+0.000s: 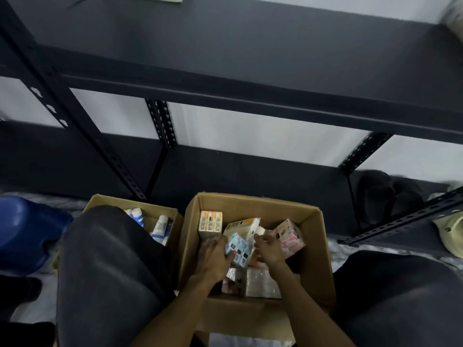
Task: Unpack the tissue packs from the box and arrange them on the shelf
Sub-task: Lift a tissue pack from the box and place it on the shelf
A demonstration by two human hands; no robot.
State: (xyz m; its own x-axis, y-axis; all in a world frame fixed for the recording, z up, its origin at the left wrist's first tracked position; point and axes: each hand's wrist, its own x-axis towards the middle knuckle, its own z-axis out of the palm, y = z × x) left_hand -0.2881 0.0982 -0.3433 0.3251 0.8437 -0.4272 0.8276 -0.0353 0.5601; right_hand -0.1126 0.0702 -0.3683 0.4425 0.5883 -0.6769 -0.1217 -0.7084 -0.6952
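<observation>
An open cardboard box sits on the floor between my knees, with several tissue packs inside. My left hand grips a blue tissue pack in the middle of the box. My right hand is beside it, fingers curled against a pink tissue pack. An orange tissue pack stands at the box's back left, and a beige one leans behind the blue pack. Clear-wrapped packs lie at the bottom. The dark metal shelf rises right behind the box.
A smaller cardboard box with white and blue tubes stands left of the main box, partly behind my left knee. A blue plastic object lies far left. Dark cloth rests on the lowest shelf at right.
</observation>
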